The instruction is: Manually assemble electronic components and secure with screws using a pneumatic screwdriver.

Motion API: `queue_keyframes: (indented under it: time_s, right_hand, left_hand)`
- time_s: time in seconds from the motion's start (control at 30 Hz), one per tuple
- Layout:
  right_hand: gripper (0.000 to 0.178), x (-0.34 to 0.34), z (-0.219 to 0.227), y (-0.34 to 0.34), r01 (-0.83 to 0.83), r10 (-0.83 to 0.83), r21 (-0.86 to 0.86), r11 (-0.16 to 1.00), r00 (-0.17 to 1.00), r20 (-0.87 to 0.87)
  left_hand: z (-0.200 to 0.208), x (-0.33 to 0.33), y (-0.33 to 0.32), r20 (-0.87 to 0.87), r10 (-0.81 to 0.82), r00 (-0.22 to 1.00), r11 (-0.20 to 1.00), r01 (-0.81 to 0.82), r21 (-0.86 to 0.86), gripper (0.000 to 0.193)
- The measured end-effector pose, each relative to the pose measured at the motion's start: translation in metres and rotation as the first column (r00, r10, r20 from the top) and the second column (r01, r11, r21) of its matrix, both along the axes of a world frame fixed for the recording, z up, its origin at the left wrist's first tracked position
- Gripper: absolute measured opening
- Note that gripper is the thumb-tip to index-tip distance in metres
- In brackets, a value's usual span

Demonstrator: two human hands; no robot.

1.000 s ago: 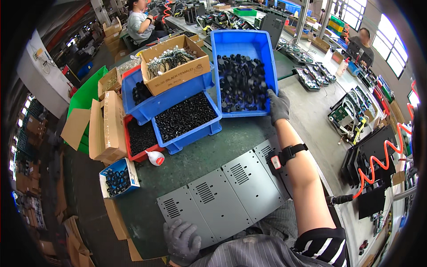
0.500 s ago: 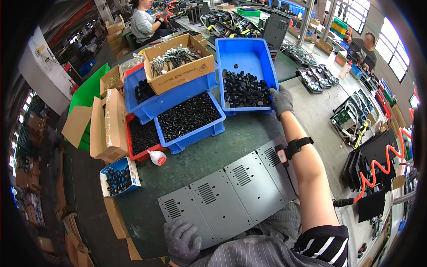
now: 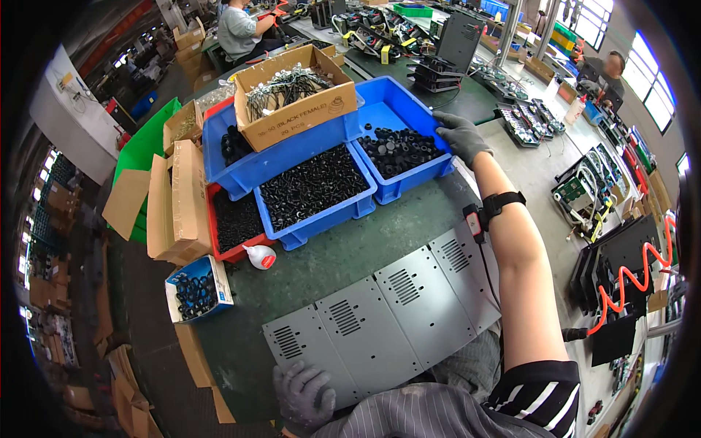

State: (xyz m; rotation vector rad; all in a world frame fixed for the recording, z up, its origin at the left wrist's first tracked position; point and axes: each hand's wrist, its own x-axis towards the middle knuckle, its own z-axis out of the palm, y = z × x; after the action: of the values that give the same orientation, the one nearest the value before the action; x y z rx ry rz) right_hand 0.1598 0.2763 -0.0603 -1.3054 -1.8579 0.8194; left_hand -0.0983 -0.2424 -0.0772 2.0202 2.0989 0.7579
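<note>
My right hand (image 3: 463, 139), in a dark grey glove, is at the right rim of a blue bin (image 3: 393, 191) that holds black round plastic parts (image 3: 400, 150). Its fingers are stretched out along the rim. My left hand (image 3: 304, 394), also gloved, lies at the near left corner of the grey metal panels (image 3: 387, 314), fingers loosely spread. Slots and small holes mark these flat panels, which lie side by side on the green table in front of me. A second blue bin (image 3: 296, 237), full of small black parts (image 3: 314, 186), touches the first one's left side.
A cardboard box (image 3: 292, 128) of cable-like parts sits on another blue bin (image 3: 237, 182). Further left are a red bin (image 3: 252, 248), a white squeeze bottle (image 3: 260, 256) and a small box (image 3: 197, 290) of black rings. An orange coiled hose (image 3: 628, 274) hangs at right. Co-workers are further back.
The blue bin of round parts has turned and shifted left and nearer, up against the neighbouring bin. My right hand has moved slightly with it, its fingers straighter. My left hand stays on the panels.
</note>
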Motion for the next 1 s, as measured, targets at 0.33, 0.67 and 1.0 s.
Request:
queue_keyframes:
  time_s: [0.33,0.67,1.0]
  right_hand:
    - [0.106,-0.098,0.057,-0.054,-0.088,0.265,-0.272,0.958,0.632,0.729]
    - [0.077,-0.078,-0.035,0.009,-0.257,0.331,-0.209,0.944,0.706,0.626]
    - [0.057,-0.092,0.018,-0.016,-0.087,0.181,-0.161,0.983,0.583,0.792]
  left_hand:
    - [0.011,-0.005,0.007,-0.053,0.056,0.997,0.998,-0.055,0.02,0.027]
    - [0.0,-0.004,-0.012,0.065,0.052,0.997,0.998,-0.05,-0.035,0.026]
    - [-0.001,-0.003,-0.006,0.111,0.032,0.993,0.996,-0.022,-0.09,0.028]
